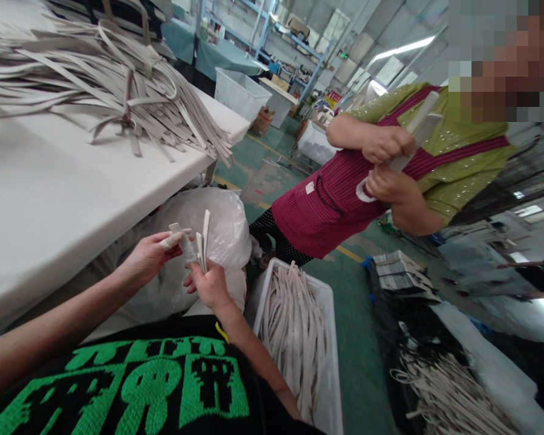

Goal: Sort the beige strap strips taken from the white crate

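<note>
My left hand (147,257) is closed, its fingertips pinching the end of a pale flat strip (174,228). Something whitish wraps one of its fingers. Close beside it, my right hand (212,285) grips several light beige strips (205,232) whose ends stick up above the fist. A whitish, crinkled-looking piece (188,248) spans the gap between the two hands; its exact form is too blurred to make out. Both hands are in front of a large clear plastic bag (222,220), beside the table's edge.
A white table (118,181) at left bears a heap of beige strips (163,103). A white bin (330,338) full of strips stands at my right. Across from me a person in a red apron (330,199) holds pale strips (424,121). More strips (453,393) lie at lower right.
</note>
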Action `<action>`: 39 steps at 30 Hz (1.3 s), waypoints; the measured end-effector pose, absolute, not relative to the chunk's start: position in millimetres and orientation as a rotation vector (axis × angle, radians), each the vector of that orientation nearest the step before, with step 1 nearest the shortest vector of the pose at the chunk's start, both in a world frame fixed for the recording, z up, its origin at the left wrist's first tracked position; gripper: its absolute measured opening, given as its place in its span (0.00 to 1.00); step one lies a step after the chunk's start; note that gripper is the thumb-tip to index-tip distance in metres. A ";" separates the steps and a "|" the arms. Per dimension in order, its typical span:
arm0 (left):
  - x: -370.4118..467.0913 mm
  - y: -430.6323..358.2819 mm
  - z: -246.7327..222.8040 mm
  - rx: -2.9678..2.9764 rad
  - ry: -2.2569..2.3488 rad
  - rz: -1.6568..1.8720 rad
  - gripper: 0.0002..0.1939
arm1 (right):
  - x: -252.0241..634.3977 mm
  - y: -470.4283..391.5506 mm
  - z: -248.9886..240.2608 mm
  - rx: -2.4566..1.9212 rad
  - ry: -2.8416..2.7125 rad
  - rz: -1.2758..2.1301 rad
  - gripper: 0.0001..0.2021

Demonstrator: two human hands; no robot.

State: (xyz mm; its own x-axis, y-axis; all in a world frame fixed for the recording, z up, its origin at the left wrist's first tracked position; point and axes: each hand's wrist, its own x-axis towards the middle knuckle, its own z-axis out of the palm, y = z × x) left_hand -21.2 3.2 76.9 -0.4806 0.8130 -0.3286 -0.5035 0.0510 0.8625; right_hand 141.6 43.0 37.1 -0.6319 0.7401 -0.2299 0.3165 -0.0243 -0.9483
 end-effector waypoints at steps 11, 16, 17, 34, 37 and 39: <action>-14.5 10.2 93.3 0.505 1.148 1.568 0.17 | 115.2 64.9 59.3 -0.944 -1.898 1.771 0.18; -22.7 20.7 93.8 0.571 1.186 1.663 0.15 | 110.2 72.5 60.0 -0.943 -2.043 1.627 0.15; -25.6 22.8 92.8 0.554 1.203 1.688 0.15 | 111.7 72.2 60.6 -0.957 -2.057 1.631 0.14; -49.2 25.8 81.2 0.167 1.209 1.641 0.09 | 146.8 44.8 32.2 -1.165 -1.850 1.944 0.13; -39.0 20.2 75.8 0.215 1.193 1.590 0.15 | 142.0 47.1 33.3 -1.163 -1.819 1.943 0.13; -35.0 16.1 67.9 0.260 1.194 1.569 0.20 | 138.4 46.8 31.1 -1.197 -1.783 1.955 0.13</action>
